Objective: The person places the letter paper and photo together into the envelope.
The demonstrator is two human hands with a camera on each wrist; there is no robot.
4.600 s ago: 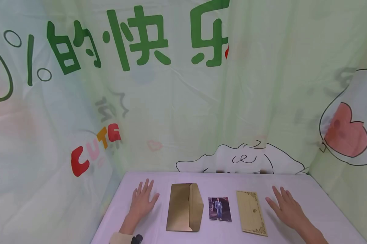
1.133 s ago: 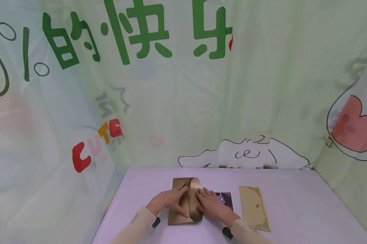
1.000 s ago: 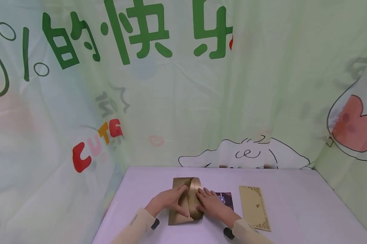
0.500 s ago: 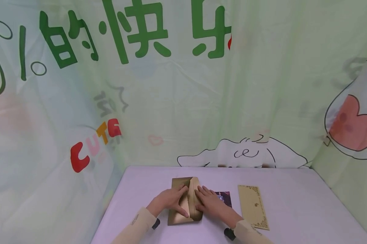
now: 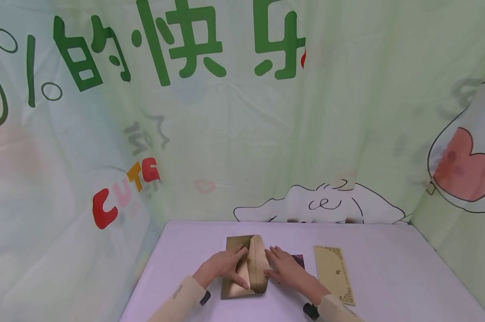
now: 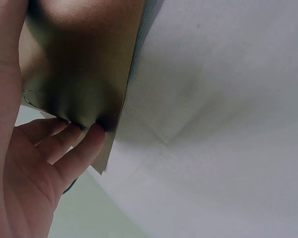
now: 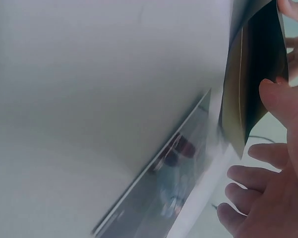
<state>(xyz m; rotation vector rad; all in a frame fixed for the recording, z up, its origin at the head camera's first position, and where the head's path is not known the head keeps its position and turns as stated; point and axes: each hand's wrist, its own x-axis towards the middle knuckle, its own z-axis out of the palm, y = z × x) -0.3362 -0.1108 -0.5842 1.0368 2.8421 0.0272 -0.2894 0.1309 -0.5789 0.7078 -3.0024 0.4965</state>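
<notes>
A gold envelope [image 5: 257, 264] lies on the table with its flap unfolded to the right. My left hand [image 5: 225, 264] grips it across the body, thumb at the near side and fingertips at the far side, and its mouth bulges apart. In the left wrist view several fingertips press against the envelope's edge [image 6: 79, 54]. My right hand [image 5: 287, 269] is beside the flap's right edge with relaxed fingers, holding nothing. Whether its thumb touches the flap I cannot tell. A photo [image 5: 299, 260] is mostly hidden under that hand; the right wrist view shows more of the photo [image 7: 173, 168].
A beige card [image 5: 333, 272] with ornate corner patterns lies to the right of the photo. The table [image 5: 395, 268] has a pale cover. Printed curtains [image 5: 234, 147] hang behind it and at both sides.
Both hands have come in from the table's sides to the envelope. Over the last half second my right hand has moved slightly right off the flap, while the left keeps its grip.
</notes>
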